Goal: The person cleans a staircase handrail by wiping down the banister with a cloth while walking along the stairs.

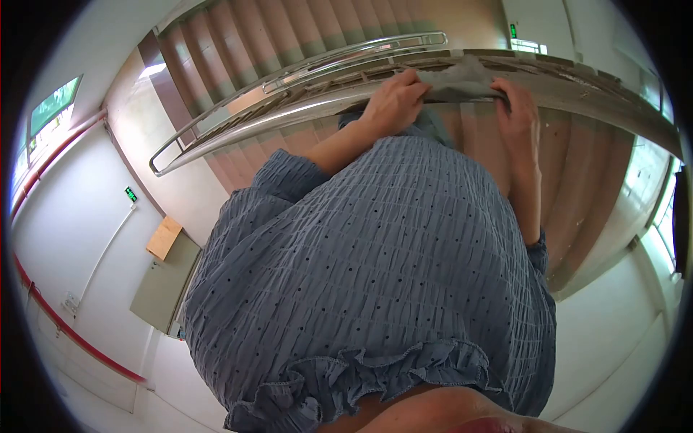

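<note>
A grey cloth (458, 79) lies draped over the metal handrail (317, 112) of a staircase. My left hand (397, 97) is closed on the cloth's left end, its knuckles up against the top of the rail. At the cloth's right end, my right hand (516, 108) grips its edge, with fingers bent over the rail. Between the two hands the cloth is bunched and pressed along the rail; its underside is hidden.
Stairs (289, 36) run beyond the rail, and more steps (577, 173) lie below it. A second handrail (354, 54) follows alongside. To the left are a grey cabinet (162, 289), a cardboard piece (164, 238) and a red pipe (79, 339) on the wall.
</note>
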Available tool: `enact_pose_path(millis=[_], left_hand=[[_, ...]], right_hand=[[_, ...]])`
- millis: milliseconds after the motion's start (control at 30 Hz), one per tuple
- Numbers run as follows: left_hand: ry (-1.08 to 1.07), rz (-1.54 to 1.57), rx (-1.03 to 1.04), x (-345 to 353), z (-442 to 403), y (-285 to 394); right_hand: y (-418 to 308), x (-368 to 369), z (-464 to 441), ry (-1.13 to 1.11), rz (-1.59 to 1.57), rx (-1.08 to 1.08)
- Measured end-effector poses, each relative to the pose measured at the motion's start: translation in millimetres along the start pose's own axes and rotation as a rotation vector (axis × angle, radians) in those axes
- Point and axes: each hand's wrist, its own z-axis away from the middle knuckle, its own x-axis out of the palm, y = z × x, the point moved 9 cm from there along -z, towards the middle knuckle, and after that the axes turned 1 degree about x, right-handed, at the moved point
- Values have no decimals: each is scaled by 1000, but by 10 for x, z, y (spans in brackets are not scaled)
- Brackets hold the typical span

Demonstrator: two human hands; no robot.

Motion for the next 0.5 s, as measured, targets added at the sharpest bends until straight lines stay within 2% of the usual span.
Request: enact_pose_path(millis=[67, 133, 233, 367, 433, 500], left_hand=[[3, -29, -16, -115, 133, -85], [29, -138, -82, -286, 237, -266], [47, -190, -135, -493, 213, -371], [21, -121, -106, -424, -227, -156], [-1, 13, 4, -308, -525, 98], [-40, 19, 34, -279, -733, 310]], right_hand=[[-91, 107, 68, -8, -30, -30], [-378, 328, 36, -157, -46, -52], [-463, 465, -78, -229, -8, -107], [-63, 156, -494, -237, 9, -115], [185, -126, -796, -190, 40, -7], [127, -414, -1037, -164, 31, 60]])
